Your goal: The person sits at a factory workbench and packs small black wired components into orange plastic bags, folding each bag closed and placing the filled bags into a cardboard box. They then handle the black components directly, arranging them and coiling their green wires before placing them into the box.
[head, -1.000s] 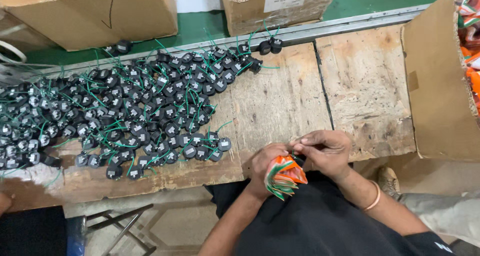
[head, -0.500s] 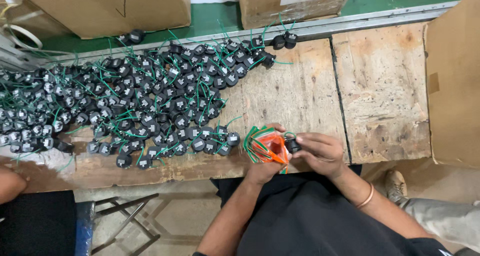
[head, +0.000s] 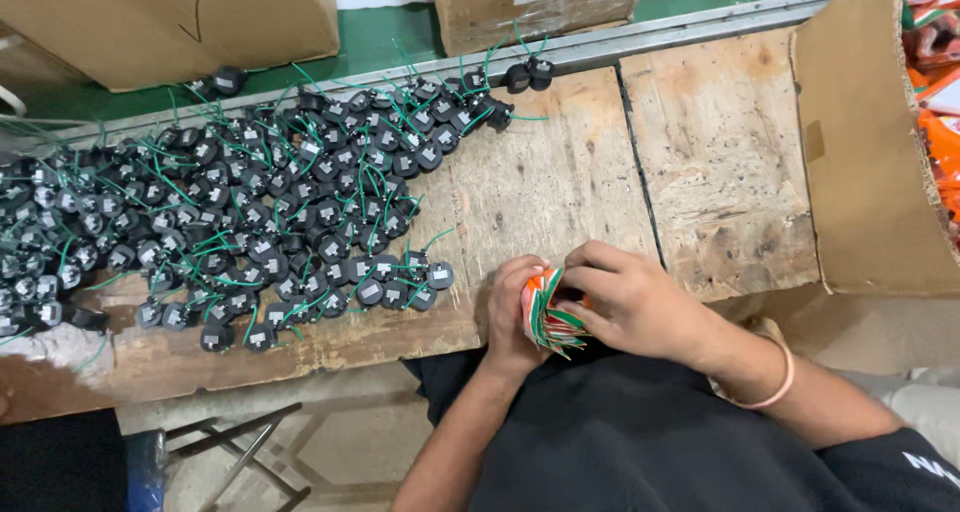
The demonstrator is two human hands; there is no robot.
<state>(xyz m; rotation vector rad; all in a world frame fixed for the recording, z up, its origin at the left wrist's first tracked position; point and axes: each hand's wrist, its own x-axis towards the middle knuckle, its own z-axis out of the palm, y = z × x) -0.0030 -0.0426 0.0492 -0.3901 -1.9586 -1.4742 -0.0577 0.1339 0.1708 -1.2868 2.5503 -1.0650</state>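
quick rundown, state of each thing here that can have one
left hand: fingers closed on the small orange and green packet
right hand: fingers working at the packet's top
black parts with green wires: loose, heaped on the wooden bench
cardboard box: open

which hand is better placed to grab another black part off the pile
Left, probably. The left hand sits right beside the pile of black parts, though it grips the orange packet. The right hand lies beyond the packet, farther from the pile.

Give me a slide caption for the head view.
Both hands hold an orange-and-green item beside black wired parts.
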